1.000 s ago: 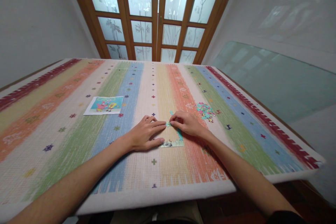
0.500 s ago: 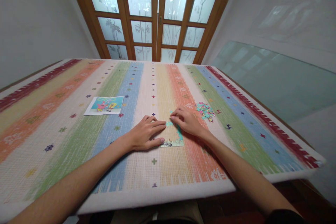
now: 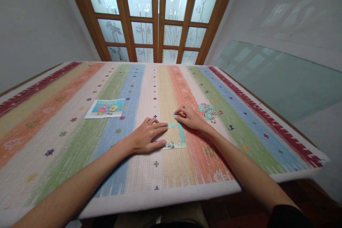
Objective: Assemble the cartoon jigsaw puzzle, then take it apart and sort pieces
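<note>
A partly joined jigsaw puzzle (image 3: pixel 182 134) lies on the striped tablecloth, its teal and pale pieces forming a border around a bare middle. My left hand (image 3: pixel 149 136) rests flat at its left side, fingers apart, with the fingertips touching the border. At the far right corner my right hand (image 3: pixel 189 117) is closed in a pinch, thumb against forefinger. A small teal puzzle piece (image 3: pixel 174 115) shows at those fingertips, partly hidden by them. Part of the puzzle's left side is covered by my left hand.
A heap of loose puzzle pieces (image 3: pixel 207 112) lies just right of my right hand. Farther left is a reference picture (image 3: pixel 107 108) with two cartoon figures. The striped tablecloth (image 3: pixel 117 171) covers the table to its near edge. Wooden glazed doors (image 3: pixel 157 17) stand behind.
My right hand has shifted slightly away from me, uncovering more of the puzzle's right border. My left hand stays in place. The whole view has moved a little.
</note>
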A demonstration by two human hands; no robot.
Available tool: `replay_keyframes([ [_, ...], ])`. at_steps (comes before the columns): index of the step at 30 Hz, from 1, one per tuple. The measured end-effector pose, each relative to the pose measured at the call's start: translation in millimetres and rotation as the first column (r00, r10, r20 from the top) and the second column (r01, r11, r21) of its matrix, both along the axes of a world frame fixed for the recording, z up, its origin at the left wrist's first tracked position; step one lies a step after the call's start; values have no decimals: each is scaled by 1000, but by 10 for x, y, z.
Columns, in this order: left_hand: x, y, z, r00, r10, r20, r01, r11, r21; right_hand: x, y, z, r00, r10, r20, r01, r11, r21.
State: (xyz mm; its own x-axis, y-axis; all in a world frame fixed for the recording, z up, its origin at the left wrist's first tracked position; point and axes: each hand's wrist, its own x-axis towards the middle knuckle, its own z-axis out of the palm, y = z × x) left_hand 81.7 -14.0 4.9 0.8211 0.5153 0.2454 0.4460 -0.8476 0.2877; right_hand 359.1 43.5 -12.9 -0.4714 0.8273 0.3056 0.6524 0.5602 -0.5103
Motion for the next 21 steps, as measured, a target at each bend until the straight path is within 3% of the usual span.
replay_keyframes([
  [7, -10, -6, 0, 1000, 2, -5, -2, 1000, -8, 19, -38, 65, 999, -49, -11, 50, 998, 26],
  [17, -9, -4, -3, 1000, -4, -12, 4, 1000, 15, 49, -40, 84, 999, 3, 50, -6, 999, 49],
  [21, -5, -5, -3, 1000, -8, -16, 9, 1000, 25, 84, -54, 111, 997, -31, 68, 29, 999, 41],
])
